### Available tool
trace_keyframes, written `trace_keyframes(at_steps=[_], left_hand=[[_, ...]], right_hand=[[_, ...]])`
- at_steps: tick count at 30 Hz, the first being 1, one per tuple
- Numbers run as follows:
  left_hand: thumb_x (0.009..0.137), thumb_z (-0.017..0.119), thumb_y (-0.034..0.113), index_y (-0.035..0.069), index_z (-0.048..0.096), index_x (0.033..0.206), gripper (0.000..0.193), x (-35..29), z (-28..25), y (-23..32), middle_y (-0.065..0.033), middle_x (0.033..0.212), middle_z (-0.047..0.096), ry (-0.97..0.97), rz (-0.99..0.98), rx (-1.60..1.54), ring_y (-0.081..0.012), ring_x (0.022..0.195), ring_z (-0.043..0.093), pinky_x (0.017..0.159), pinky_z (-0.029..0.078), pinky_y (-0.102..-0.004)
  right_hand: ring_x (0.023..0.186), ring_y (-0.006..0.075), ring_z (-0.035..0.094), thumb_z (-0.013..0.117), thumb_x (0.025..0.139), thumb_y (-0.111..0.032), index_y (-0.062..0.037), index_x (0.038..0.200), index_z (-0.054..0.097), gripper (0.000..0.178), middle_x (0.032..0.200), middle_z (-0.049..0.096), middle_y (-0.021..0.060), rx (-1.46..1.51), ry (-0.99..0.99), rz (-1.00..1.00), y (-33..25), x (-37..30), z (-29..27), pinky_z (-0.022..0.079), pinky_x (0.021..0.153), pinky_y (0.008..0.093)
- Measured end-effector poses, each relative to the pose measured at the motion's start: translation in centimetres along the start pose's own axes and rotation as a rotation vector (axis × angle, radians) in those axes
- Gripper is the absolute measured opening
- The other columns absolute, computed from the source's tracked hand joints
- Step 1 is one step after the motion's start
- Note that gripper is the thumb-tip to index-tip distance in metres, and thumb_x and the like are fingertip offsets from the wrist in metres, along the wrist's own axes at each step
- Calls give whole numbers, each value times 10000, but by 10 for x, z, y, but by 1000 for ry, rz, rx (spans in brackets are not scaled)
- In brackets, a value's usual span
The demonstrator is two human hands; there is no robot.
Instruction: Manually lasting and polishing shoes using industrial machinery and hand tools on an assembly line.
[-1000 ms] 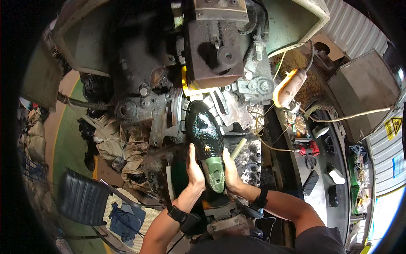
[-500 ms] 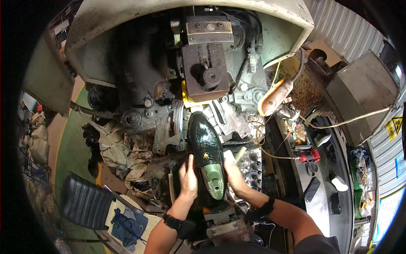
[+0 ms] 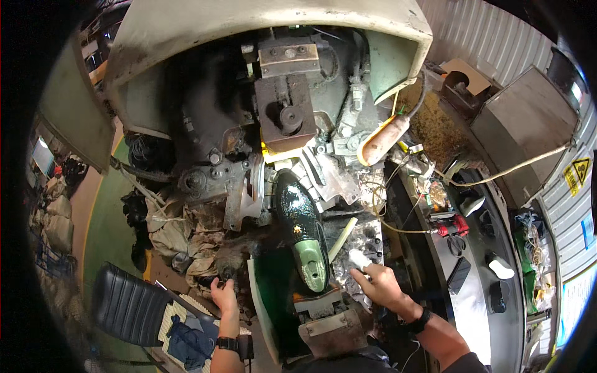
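Note:
A glossy black shoe upper [image 3: 297, 202] is stretched over a pale green last [image 3: 312, 264]. It lies sole-down in the machine, its toe at the pincers and its heel towards me. Neither hand touches it. My left hand [image 3: 225, 297] is left of it, fingers parted and raised just below a dark knob [image 3: 228, 273]; I cannot tell whether they touch the knob. Right of the heel, my right hand [image 3: 384, 287] has its thumb apart from its extended fingers. Its fingertips end in glaring white, possibly lit skin or a covering. A pale strip [image 3: 342, 239] lies beside the shoe.
Overhead, the machine's dark block [image 3: 287, 115] and pale hood [image 3: 267, 18] frame the work area. A lit lamp [image 3: 384, 142] hangs at the right. Farther right, a bench [image 3: 463, 304] bears a phone [image 3: 459, 276] and a red tool [image 3: 453, 225]. A black chair [image 3: 127, 304] stands at the left.
Both hands have let go of the shoe's sides. The left moved left and down towards the knob, while the right moved right and down. The shoe stays in the machine; the view shifted slightly.

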State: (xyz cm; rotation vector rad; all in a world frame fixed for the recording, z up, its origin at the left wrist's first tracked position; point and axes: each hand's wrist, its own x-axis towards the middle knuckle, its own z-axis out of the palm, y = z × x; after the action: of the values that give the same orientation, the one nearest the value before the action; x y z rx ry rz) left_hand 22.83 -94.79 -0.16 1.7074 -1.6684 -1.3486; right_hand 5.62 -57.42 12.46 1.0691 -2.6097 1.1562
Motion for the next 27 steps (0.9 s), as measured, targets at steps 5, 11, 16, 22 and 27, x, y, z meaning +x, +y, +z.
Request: trace_keyframes(at_steps=[5, 11, 16, 22, 27], left_hand=[[965, 651, 85, -51, 545, 1345, 418, -53, 0, 57, -213, 1273, 650, -226, 518, -285, -258, 1183, 630, 1030, 469, -351], [970, 658, 347, -17, 268, 1545, 785, -169, 11, 147, -392, 1250, 600, -528, 736, -52, -441, 1152, 649, 928, 535, -444], [830, 791, 366, -25, 68, 1565, 1102, -219, 49, 173, -403, 1187, 602, -377, 921, 241, -521, 1105, 616, 977, 488, -504], [762, 829, 224, 22, 87, 1567, 1112, -221, 67, 154, -381, 1157, 607, -199, 966, 177, -525, 1062, 616, 941, 494, -533], [772, 794, 169, -14, 123, 1547, 1041, -225, 72, 159, -407, 1279, 521, -260, 892, 114, -540, 1109, 584, 966, 488, -534]], right_hand=[[540, 343, 621, 737, 906, -214, -24, 717, 614, 295, 593, 591, 160, -86, -7, -111, -3, 9, 0, 475, 498, 429], [498, 316, 600, 693, 926, -293, -60, 676, 600, 355, 575, 588, 127, -208, -85, -252, 5, 3, 10, 459, 468, 422], [503, 312, 615, 717, 898, -264, -60, 650, 599, 343, 566, 593, 123, -153, 24, -213, 14, -1, 11, 474, 471, 417], [493, 315, 598, 763, 857, -231, -60, 589, 557, 379, 547, 566, 119, -61, 102, -182, 11, -2, 12, 453, 476, 424], [498, 314, 607, 757, 859, -214, -57, 643, 612, 305, 553, 580, 113, -41, 122, -187, 18, 0, 12, 462, 479, 431]])
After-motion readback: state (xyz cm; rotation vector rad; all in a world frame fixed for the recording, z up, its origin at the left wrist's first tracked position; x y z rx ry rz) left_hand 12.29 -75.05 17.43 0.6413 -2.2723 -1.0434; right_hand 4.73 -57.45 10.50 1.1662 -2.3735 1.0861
